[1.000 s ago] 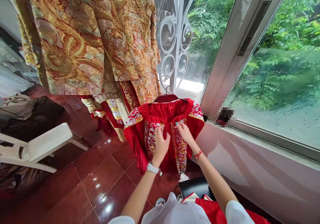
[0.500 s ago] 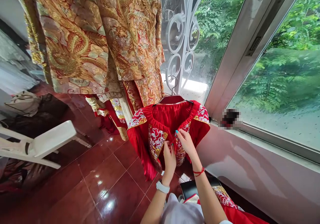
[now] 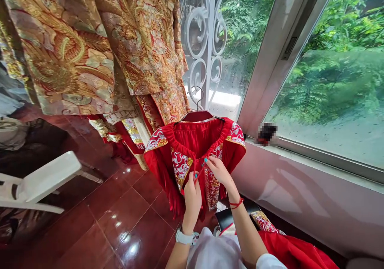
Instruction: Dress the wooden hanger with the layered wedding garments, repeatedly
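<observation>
A red embroidered jacket point(image 3: 192, 149) hangs on a hanger point(image 3: 198, 115) hooked to the white scrolled window grille point(image 3: 204, 41). Both my hands are at the jacket's front opening. My left hand point(image 3: 192, 193), with a white watch at the wrist, pinches the left front edge. My right hand point(image 3: 218, 171), with a red cord at the wrist, pinches the right front edge close beside it. The fingers of both are closed on the cloth at the fastening.
Gold and red brocade robes point(image 3: 90, 49) hang at upper left. A white chair point(image 3: 42, 181) stands at left on the glossy red tile floor point(image 3: 114, 221). More red cloth point(image 3: 288, 249) lies at lower right. The window sill point(image 3: 315, 161) runs along the right.
My hands have come lower and closer together on the jacket's front, from the collar area to the fastening in the middle. The view has shifted slightly.
</observation>
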`<state>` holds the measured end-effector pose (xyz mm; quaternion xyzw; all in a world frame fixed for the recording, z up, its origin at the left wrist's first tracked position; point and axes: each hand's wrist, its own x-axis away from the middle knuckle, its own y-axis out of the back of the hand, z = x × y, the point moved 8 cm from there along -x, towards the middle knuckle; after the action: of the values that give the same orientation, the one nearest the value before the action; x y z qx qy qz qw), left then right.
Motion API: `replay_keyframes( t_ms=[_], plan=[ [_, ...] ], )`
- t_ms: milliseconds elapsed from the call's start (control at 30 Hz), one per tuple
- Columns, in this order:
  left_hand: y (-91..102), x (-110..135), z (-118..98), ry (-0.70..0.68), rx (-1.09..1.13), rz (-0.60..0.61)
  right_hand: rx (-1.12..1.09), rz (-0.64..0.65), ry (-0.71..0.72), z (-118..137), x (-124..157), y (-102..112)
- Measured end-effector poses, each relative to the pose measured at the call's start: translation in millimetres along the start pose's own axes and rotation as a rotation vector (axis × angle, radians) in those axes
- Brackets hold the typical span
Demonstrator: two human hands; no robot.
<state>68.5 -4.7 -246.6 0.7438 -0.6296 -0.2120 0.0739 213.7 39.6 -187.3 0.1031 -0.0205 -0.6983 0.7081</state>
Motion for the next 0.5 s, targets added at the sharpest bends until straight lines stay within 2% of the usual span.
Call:
replay_keyframes(
  t_ms=[100, 200, 333, 400, 500],
  plan=[
    [-0.6, 20.3, -11.3, 0.092, 0.086, 0.103, -0.218, 0.113, -0.126, -8.5, 0.2, -11.3],
    [-6.0, 38.6, -25.7, 0.197, 0.329, 0.188, -0.412, 0.275, -0.250, -5.8, -3.1, -30.1],
    [0.1, 53.0, -47.4, 0.338, 0.577, 0.252, -0.395, 0.387, -0.321, 15.9, -22.9, -39.6],
    [14.0, 57.3, -57.6, 0.362, 0.623, 0.225, -0.379, 0.347, -0.304, 35.2, -39.8, -31.8],
    [34.5, 65.3, -68.5, 0.366, 0.634, 0.202, -0.402, 0.170, -0.242, 66.7, -62.1, -8.9]
  ],
)
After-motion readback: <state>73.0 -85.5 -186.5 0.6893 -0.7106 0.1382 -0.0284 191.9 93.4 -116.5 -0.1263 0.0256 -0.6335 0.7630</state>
